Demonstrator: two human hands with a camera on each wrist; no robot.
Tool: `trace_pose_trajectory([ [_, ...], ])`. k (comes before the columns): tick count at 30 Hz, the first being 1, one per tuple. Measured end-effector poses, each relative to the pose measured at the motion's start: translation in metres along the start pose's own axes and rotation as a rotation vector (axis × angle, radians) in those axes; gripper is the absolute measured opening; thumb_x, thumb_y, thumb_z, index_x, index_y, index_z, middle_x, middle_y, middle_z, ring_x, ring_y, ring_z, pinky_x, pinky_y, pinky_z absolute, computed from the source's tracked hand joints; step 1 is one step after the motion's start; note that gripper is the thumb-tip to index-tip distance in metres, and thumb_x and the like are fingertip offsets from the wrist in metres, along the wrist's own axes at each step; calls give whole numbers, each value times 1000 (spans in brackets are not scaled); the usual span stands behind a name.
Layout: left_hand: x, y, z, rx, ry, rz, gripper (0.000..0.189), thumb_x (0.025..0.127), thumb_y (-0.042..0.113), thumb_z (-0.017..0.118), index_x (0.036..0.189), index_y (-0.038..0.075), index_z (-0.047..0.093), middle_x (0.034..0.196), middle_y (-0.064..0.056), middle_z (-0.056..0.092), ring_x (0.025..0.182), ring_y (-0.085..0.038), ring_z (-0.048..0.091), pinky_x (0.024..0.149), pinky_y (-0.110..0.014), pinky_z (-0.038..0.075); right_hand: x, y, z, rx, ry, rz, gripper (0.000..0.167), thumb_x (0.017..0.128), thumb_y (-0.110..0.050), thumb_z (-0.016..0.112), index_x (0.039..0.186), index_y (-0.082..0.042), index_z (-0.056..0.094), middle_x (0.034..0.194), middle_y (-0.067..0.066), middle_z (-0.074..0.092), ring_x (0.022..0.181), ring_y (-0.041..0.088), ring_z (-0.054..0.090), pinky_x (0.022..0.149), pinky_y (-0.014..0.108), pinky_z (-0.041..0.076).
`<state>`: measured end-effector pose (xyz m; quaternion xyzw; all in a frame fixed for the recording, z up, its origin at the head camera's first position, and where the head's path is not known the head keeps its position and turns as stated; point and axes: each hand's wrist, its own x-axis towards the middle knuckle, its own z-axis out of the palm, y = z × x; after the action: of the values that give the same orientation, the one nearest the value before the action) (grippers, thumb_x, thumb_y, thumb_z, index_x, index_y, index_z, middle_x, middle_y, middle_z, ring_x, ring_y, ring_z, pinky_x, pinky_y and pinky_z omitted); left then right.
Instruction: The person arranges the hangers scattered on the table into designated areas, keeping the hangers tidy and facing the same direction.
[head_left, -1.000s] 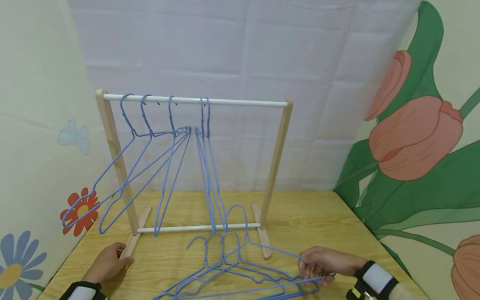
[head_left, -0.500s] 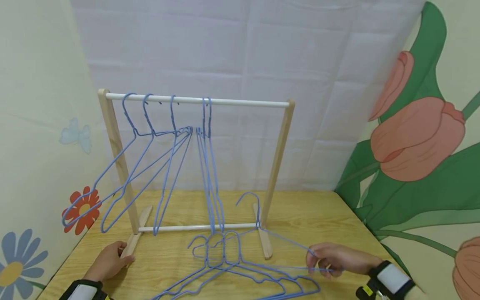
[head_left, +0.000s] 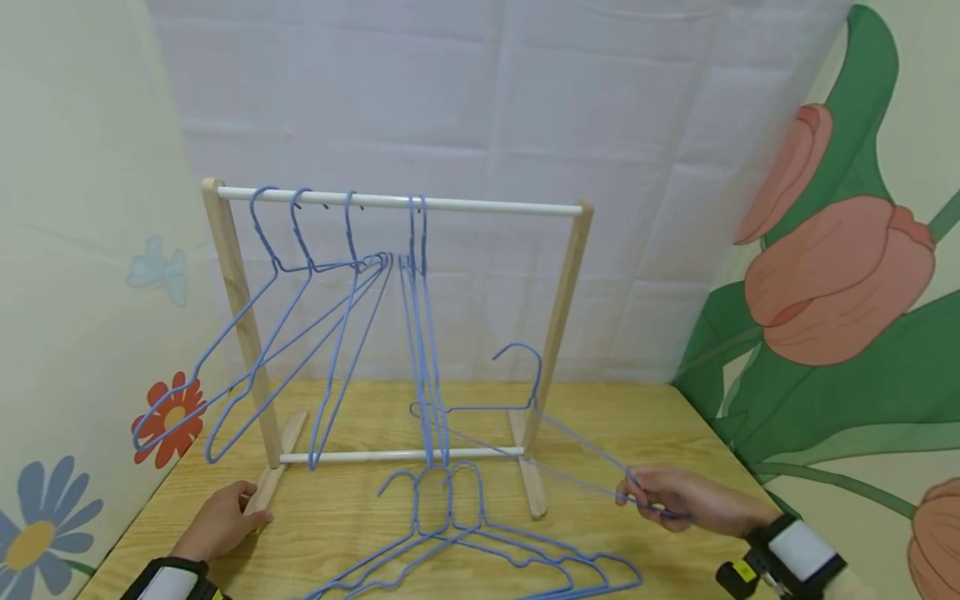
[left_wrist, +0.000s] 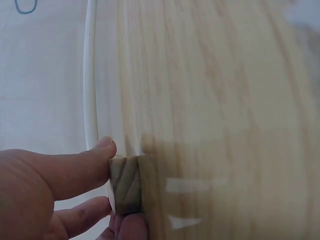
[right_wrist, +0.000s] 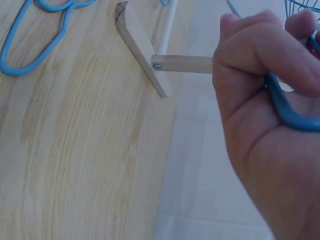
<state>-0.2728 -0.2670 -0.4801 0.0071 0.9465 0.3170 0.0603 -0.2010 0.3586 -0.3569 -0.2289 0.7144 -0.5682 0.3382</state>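
My left hand [head_left: 221, 523] grips the front end of the rack's left wooden foot [head_left: 262, 493]. In the left wrist view, thumb and fingers pinch the foot's squared end [left_wrist: 126, 185]. My right hand [head_left: 678, 497] holds one end of a blue clothes hanger [head_left: 537, 371], right of the table's middle. That hanger is raised off the table, its hook upright and pointing left, near the rack's right post [head_left: 561, 308]. In the right wrist view, curled fingers wrap the hanger's blue end [right_wrist: 290, 112]. Several blue hangers [head_left: 348, 233] hang from the white top rail [head_left: 502, 206].
Several more blue hangers [head_left: 447, 500] lie overlapped on the wooden table [head_left: 637, 417] at the front. A lower white bar [head_left: 360, 457] joins the rack's feet. A white cloth [head_left: 585, 125] stands behind, with painted panels at both sides.
My right hand has lifted the hanger from the overlapped ones and moved slightly right, its hook rising toward the right post. My left hand stays on the foot.
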Motion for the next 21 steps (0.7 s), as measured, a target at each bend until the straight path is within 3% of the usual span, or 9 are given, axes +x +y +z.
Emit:
trace_pose_trajectory([
  [2,0,0,0,0,1,-2,53,91,16,75,118,-22,52,94,-16,65,85,-24,61,78,-45,50,1,-2,1,17,15,-10,44,114,-22,19,122,1,56,91,0,49,63,10,31,51,33,18],
  [8,-2,1,-1,3,8,12,51,90,15,75,116,-22,53,92,-15,64,84,-24,60,76,-42,49,6,-8,7,95,21,-71,36,114,-22,21,107,-9,54,99,-1,49,84,8,46,62,31,26],
  [14,-3,2,0,0,16,25,49,90,14,75,115,-21,53,91,-14,64,83,-24,60,74,-39,48,14,-14,14,127,47,-161,34,114,-19,20,106,-9,51,101,1,45,67,20,23,66,34,25],
  [21,-2,0,0,1,12,26,50,90,15,75,115,-21,53,91,-14,64,83,-23,60,74,-39,48,24,-31,27,103,175,-204,33,114,-28,23,115,-12,52,112,-1,45,89,8,41,69,33,27],
])
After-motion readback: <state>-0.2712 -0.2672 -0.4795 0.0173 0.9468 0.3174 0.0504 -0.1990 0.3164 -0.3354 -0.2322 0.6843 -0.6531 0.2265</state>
